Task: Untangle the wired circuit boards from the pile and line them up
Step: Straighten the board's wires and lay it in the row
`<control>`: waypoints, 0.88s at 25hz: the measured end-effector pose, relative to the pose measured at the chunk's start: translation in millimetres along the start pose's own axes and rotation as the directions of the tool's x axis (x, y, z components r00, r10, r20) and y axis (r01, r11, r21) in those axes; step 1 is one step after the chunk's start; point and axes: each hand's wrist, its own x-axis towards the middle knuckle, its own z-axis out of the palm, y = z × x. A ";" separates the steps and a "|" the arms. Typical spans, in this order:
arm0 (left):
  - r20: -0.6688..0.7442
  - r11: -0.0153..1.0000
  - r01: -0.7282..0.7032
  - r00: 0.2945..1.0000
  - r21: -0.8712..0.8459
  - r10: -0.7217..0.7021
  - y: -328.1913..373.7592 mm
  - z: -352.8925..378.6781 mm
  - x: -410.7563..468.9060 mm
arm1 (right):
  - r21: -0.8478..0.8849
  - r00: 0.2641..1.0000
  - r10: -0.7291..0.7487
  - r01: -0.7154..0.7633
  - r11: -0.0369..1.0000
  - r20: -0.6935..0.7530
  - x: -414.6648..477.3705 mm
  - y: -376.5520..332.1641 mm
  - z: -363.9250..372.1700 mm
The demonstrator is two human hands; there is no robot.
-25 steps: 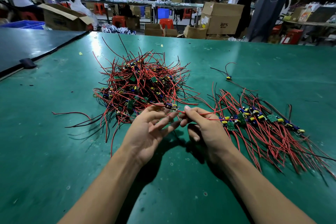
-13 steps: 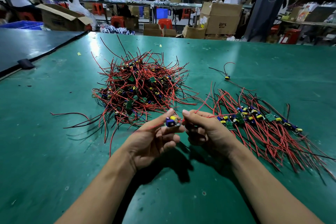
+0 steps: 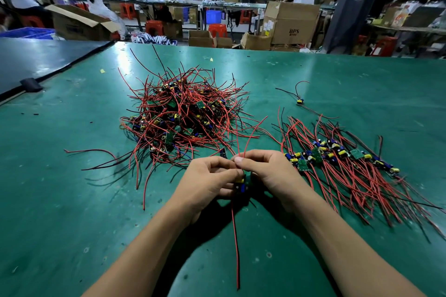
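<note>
Both hands have drawn back toward the lower centre of the frame, and the piece they hold has turned: its leads, earlier stretched sideways toward the right, now run up and down. The circuit board [image 3: 241, 183], showing yellow and blue parts, sits between the hands, above the surface [image 3: 72, 200] and free of the pile [image 3: 183, 116].

The left hand [image 3: 207, 182] has its fingers curled in, its grip closed on the board's left side. How much of the board it covers is hidden. The right hand [image 3: 271, 173] has a tight thumb-and-finger grip on the upper leads [image 3: 241, 137] just above the board, probably to gather them into one straight bundle. The trailing pair [image 3: 237, 248], red and black, hangs loose toward the bottom edge, so that end looks already free.

At right of centre the row [image 3: 337, 155] of sorted boards lies with boards abreast and wires fanned toward the lower right. The held piece likely belongs at its near end, laid the same way. A lone board [image 3: 300, 102] lies apart, above the row.
</note>
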 end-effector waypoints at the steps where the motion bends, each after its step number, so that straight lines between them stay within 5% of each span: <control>1: 0.005 1.000 0.002 1.000 0.007 -0.002 -0.2 0.4 -0.1 | -0.040 1.000 -0.023 0.022 0.999 -0.021 0.6 -0.1 0.8; 7: 0.018 0.999 0.053 0.998 -0.007 -0.052 3.6 -1.8 2.1 | 0.083 1.000 0.008 -0.006 0.997 -0.025 1.3 -0.2 -0.9; 13: 0.048 1.000 0.025 0.999 0.007 -0.025 4.1 -0.5 -2.1 | 0.041 0.997 -0.079 0.078 0.996 0.020 -1.5 1.1 3.5; 18: 0.057 0.998 0.010 0.998 0.059 -0.014 1.7 2.2 -1.8 | -0.192 0.994 -0.099 0.106 0.976 0.042 1.5 3.4 5.3; 22: 0.063 0.999 -0.006 0.998 0.053 0.003 1.2 4.7 -2.5 | -0.110 0.997 -0.039 0.046 0.993 0.062 -0.9 -0.7 2.3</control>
